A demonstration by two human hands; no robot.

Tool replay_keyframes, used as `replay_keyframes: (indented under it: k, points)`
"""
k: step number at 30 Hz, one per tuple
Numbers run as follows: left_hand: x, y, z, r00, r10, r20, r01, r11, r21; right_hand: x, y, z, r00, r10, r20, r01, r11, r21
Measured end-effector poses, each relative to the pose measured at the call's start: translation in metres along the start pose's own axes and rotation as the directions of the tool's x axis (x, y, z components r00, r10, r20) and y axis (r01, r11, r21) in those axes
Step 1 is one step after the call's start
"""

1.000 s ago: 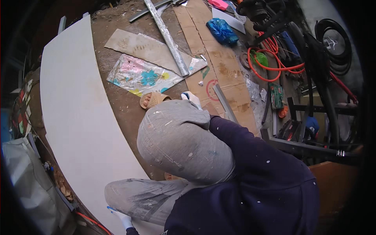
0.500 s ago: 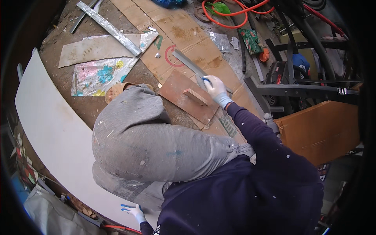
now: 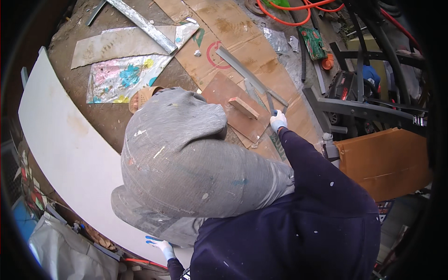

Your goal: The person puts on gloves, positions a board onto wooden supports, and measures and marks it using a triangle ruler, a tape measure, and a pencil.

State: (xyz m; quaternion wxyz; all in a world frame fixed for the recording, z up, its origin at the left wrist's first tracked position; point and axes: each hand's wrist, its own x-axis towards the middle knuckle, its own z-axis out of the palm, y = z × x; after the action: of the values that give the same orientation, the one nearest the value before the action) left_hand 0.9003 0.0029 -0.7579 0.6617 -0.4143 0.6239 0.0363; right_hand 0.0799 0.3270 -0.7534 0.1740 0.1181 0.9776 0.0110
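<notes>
My right hand [image 3: 279,121], in a white glove, is closed on one end of a narrow grey metal piece [image 3: 271,103]. Its exact kind is hard to make out, and the fingertips are partly hidden. Just left of it lies a brown rectangular board with a wooden handle [image 3: 243,108] on top, like a plasterer's float. A long grey metal bar [image 3: 242,66] rests on the cardboard beyond. Down at the lower left, my left hand [image 3: 161,245], gloved with blue fingertips, lies on the long white panel [image 3: 70,135] with its fingers stretched out.
Flattened cardboard [image 3: 233,28] covers much of the ground ahead. A silvery metal bar [image 3: 144,25] crosses a paint-spotted plastic sheet [image 3: 116,77]. Black metal frames [image 3: 373,109] and a brown cardboard box [image 3: 385,163] stand at the right. An orange hose [image 3: 303,18] coils at the far side.
My right hand has drawn back toward me from the long bar, now with the narrow grey piece in it. The left hand stays on the white panel. The view has shifted slightly.
</notes>
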Motion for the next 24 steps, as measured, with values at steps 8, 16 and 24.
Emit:
replay_keyframes:
  k: [8,16,24]
  points:
    - [-0.010,0.005,0.002,0.964,-0.163,-0.210,-0.097,0.518,-0.850,0.055,0.035,0.001,0.953,-0.104,0.283,-0.043,0.882,0.469]
    - [-0.047,0.011,-0.030,0.945,-0.280,-0.170,-0.093,0.270,-0.958,0.082,0.066,-0.090,0.960,-0.086,0.267,-0.025,0.921,0.388]
    - [-0.056,0.016,-0.043,0.941,-0.307,-0.145,-0.108,0.135,-0.985,0.077,-0.144,-0.235,0.617,-0.776,-0.130,0.787,0.606,0.117]
